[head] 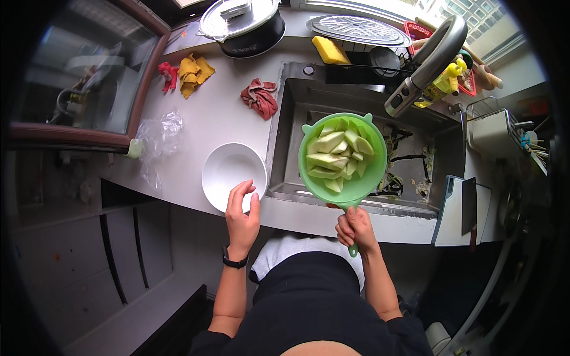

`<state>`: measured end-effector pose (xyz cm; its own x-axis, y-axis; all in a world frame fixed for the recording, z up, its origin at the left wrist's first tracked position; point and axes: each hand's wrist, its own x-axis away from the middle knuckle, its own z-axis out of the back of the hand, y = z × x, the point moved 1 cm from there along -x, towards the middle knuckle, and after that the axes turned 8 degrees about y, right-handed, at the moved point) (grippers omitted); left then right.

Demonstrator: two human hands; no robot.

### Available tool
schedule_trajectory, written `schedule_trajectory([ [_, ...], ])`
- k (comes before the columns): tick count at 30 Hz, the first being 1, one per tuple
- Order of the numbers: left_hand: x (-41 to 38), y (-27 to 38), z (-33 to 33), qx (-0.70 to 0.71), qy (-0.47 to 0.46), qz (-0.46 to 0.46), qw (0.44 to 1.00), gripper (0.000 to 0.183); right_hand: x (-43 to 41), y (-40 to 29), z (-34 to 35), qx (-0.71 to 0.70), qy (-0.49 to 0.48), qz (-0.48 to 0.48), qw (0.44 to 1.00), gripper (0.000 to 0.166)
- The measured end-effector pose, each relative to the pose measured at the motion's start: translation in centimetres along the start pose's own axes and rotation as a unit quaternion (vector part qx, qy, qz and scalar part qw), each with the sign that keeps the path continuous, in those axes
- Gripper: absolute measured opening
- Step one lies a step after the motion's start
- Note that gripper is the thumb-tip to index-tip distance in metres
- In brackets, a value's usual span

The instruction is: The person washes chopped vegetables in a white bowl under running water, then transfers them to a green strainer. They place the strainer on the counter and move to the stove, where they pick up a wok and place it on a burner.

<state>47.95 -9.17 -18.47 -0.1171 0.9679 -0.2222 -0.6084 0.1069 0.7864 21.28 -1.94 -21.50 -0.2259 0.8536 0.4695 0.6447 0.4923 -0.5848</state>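
My right hand [357,229] grips the handle of a green plastic strainer [308,182], which is over the stainless steel sink [289,133]. Pale green cut vegetable pieces [330,141] lie in the strainer. With fingers and thumb apart, my left hand [242,213] is at the near edge of a white bowl [222,171] on the counter left of the sink; whether it touches the bowl I cannot tell. No food shows in the bowl. Dark and pale green peelings [394,180] lie in the sink, partly hidden by the strainer.
A faucet [412,86] arches over the sink's far right. Red cloth [259,99], yellow cloth [189,75], a clear plastic bag [162,131] and a lidded pot [251,38] are on the counter. A cutting board [454,209] with a knife [469,204] lies right. An open window [147,84] juts in at left.
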Motion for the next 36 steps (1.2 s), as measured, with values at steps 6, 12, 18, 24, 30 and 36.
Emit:
schedule_trajectory([
  [6, -0.2, 0.2, 0.0, 0.005, 0.0, 0.0, 1.0, 0.029, -1.1, 0.8, 0.8, 0.004, 0.042, -0.041, 0.998, 0.052],
  [12, -0.2, -0.1, 0.0, -0.001, -0.003, -0.002, 1.0, 0.029, -0.2, 0.0, -0.6, 0.02, 0.039, -0.03, 0.999, 0.055],
  [18, -0.3, 0.7, -0.3, 0.01, 0.015, -0.006, 1.0, 0.026, -0.2, -0.4, -1.3, 0.017, 0.021, -0.011, 1.0, 0.055],
  [24, -0.8, 3.8, -2.2, -0.008, -0.011, -0.147, 0.989, 0.024, -0.4, 0.6, -0.8, 0.023, 0.047, -0.059, 0.997, 0.049],
  [30, -3.3, 6.3, -4.9, -0.068, -0.165, -0.304, 0.936, 0.03, -0.4, 1.1, -1.2, 0.037, 0.027, -0.069, 0.997, 0.05],
  [36, -5.3, 5.3, -6.1, -0.144, -0.32, -0.353, 0.867, 0.025, -0.2, 1.8, -1.7, 0.045, 0.014, -0.09, 0.995, 0.047],
])
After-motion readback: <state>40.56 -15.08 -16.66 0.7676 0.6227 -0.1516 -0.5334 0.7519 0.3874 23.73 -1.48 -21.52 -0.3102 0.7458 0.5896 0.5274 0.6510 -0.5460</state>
